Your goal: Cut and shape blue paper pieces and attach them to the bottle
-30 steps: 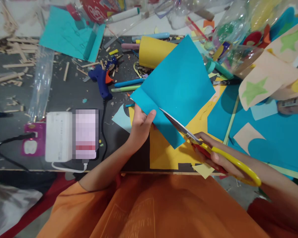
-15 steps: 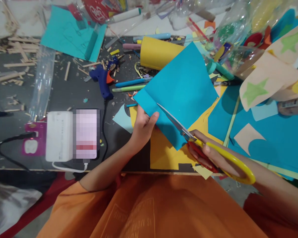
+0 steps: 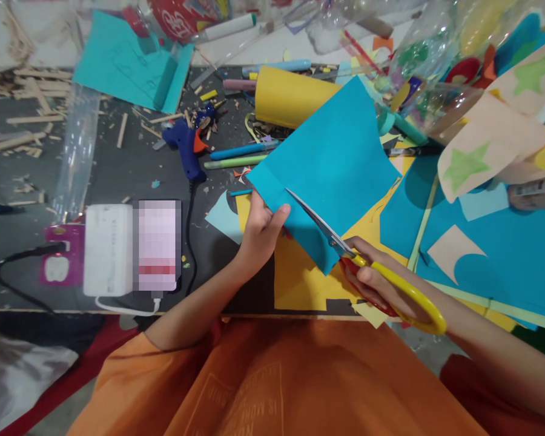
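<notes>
My left hand (image 3: 260,230) pinches the lower left edge of a blue paper sheet (image 3: 331,163) and holds it up over the table. My right hand (image 3: 381,284) grips yellow-and-red-handled scissors (image 3: 367,266). Their metal blades lie across the sheet's lower part, pointing up and left toward my left thumb. Under the sheet a yellow paper sheet (image 3: 300,284) lies flat on the dark table (image 3: 118,175).
A blue glue gun (image 3: 186,145), pens (image 3: 240,154) and a yellow paper roll (image 3: 286,97) lie behind the sheet. A white power bank (image 3: 108,249) and phone (image 3: 158,245) sit at left. Wooden sticks (image 3: 22,109) are scattered at far left. Blue and star-printed papers (image 3: 490,242) cover the right.
The scissors have slid up and left, further into the blue sheet, and my right hand followed. The sheet has shifted slightly to the right. My left hand stays in place.
</notes>
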### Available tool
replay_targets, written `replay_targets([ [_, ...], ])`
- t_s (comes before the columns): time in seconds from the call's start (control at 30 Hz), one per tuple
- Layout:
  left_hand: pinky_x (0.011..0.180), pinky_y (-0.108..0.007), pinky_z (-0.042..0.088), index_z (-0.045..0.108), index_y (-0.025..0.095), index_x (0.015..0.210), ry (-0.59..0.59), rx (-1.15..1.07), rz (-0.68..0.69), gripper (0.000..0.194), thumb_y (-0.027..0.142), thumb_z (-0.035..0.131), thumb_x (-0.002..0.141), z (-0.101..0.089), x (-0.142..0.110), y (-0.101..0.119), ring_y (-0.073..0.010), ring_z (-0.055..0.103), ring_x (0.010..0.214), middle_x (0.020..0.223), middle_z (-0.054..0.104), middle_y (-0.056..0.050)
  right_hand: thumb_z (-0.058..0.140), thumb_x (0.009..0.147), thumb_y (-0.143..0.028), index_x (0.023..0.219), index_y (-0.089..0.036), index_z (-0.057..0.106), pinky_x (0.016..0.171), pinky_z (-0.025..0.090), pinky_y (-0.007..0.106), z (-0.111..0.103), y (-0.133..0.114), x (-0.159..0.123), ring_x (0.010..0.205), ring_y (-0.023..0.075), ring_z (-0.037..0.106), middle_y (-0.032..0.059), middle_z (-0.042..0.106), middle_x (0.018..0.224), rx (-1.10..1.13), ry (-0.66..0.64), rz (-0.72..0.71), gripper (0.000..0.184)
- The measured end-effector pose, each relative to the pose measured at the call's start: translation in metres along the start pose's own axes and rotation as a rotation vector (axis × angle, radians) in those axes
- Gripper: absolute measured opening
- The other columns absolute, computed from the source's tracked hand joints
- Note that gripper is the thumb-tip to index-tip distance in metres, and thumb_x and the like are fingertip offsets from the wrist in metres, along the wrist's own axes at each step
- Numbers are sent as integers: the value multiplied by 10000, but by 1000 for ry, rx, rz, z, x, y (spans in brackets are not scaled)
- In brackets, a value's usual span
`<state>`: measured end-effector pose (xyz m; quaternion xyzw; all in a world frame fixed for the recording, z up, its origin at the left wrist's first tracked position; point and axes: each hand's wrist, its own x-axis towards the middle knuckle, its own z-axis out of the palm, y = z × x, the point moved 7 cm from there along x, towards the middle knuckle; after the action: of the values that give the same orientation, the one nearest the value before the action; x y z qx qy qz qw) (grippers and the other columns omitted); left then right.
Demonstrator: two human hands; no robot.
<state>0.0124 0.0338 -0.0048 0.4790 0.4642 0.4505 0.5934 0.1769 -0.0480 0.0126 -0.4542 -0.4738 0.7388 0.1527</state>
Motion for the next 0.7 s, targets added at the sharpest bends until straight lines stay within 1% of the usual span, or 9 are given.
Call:
replay_targets([
  [0.1, 497, -246, 435, 366, 224, 1370, -1, -47, -68, 610, 421, 605, 845, -1, -1, -1, -106, 450, 497, 651, 448, 41, 465, 839, -715, 1021, -219, 434, 366, 231, 190, 0, 0, -1, 387, 38, 274, -109, 363, 519, -23, 4, -4, 530],
  [0.2, 465, -229, 345, 410, 214, 1325, 84, -39, -130, 520, 391, 577, 865, -10, -1, -5, -95, 355, 465, 578, 312, 72, 465, 829, -727, 1018, -212, 439, 369, 230, 195, -2, -2, -5, 394, 38, 268, -102, 370, 535, -70, 45, 28, 549],
  [0.27, 471, -230, 300, 437, 208, 1288, 154, -11, -130, 481, 392, 584, 868, -17, -1, -7, -92, 319, 471, 568, 277, 74, 467, 809, -750, 1028, -207, 448, 374, 228, 203, -4, -3, -8, 413, 40, 272, -88, 390, 569, -95, 81, 57, 587],
  [0.33, 475, -233, 268, 430, 201, 1286, 180, 10, -123, 499, 386, 609, 859, -19, -1, -8, -91, 301, 472, 560, 269, 77, 453, 801, -766, 1030, -206, 449, 388, 233, 212, -3, -5, -10, 426, 45, 279, -80, 394, 586, -100, 77, 59, 605],
  [0.4, 467, -237, 239, 379, 189, 1326, 171, 16, -128, 558, 364, 618, 853, -18, -1, -8, -90, 271, 464, 547, 269, 86, 408, 825, -764, 1026, -213, 438, 403, 242, 221, -1, -6, -11, 430, 51, 288, -78, 387, 585, -91, 35, 53, 587],
  [0.47, 461, -244, 221, 333, 182, 1352, 149, 13, -128, 608, 344, 624, 844, -15, -2, -6, -90, 238, 458, 537, 255, 97, 361, 839, -767, 1043, -221, 419, 412, 254, 225, 0, -5, -12, 439, 56, 302, -66, 414, 612, -79, -5, 54, 587],
  [0.6, 455, -254, 216, 376, 198, 1314, 61, 15, -78, 547, 351, 617, 847, -6, -5, 2, -89, 213, 454, 525, 243, 106, 337, 839, -772, 1041, -230, 395, 419, 301, 219, 1, -4, -10, 466, 57, 327, -37, 456, 721, -19, -62, 22, 582],
  [0.7, 446, -241, 225, 344, 204, 1352, 19, 21, -59, 556, 329, 585, 867, -3, -6, 4, -85, 217, 445, 503, 256, 119, 308, 868, -746, 1008, -229, 392, 445, 347, 219, 5, -5, -7, 485, 60, 338, -33, 451, 746, -10, -121, -28, 542],
])
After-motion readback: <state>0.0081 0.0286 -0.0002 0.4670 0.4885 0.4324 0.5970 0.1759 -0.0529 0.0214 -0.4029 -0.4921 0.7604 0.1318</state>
